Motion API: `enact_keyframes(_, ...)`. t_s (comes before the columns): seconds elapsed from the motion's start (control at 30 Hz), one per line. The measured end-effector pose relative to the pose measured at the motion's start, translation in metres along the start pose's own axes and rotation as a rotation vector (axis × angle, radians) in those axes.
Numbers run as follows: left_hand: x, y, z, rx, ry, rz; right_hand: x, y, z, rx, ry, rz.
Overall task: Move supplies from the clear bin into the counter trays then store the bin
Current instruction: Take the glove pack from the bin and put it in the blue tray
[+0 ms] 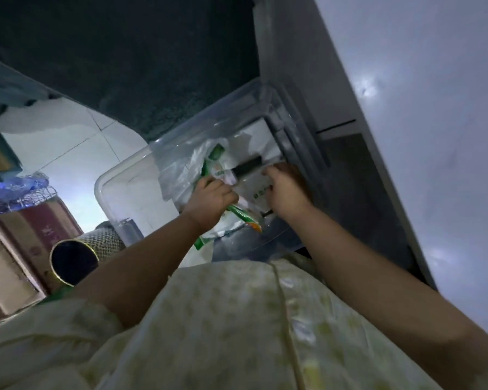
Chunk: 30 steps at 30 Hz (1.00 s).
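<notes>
Fingers of both my hands are curled on supplies inside the clear bin (124,190), which lies between floor clutter and a pale cabinet. From the left: a cardboard box (12,249) and a round canister (75,261) with a dark mouth stand just beside the bin; my left hand (212,198) grips a green-and-white packet (216,164) among clear plastic bags (178,175). My right hand (286,190) grips the edge of a white packet (255,187) with green print near the bin's right wall, which meets the grey-white cabinet (406,136).
</notes>
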<state>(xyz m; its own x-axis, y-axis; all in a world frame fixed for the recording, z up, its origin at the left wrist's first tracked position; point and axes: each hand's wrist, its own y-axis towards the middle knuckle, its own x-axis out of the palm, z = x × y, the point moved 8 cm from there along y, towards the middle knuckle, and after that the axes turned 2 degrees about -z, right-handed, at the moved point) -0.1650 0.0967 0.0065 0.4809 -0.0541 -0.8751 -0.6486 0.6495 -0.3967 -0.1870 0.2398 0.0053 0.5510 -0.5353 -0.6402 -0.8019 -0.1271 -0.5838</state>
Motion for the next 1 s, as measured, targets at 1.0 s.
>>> enact_keyframes(1.0,-0.218,-0.198,0.028,-0.384,0.073,0.840,-0.146,-0.195,-0.151,-0.377,-0.107,0.696)
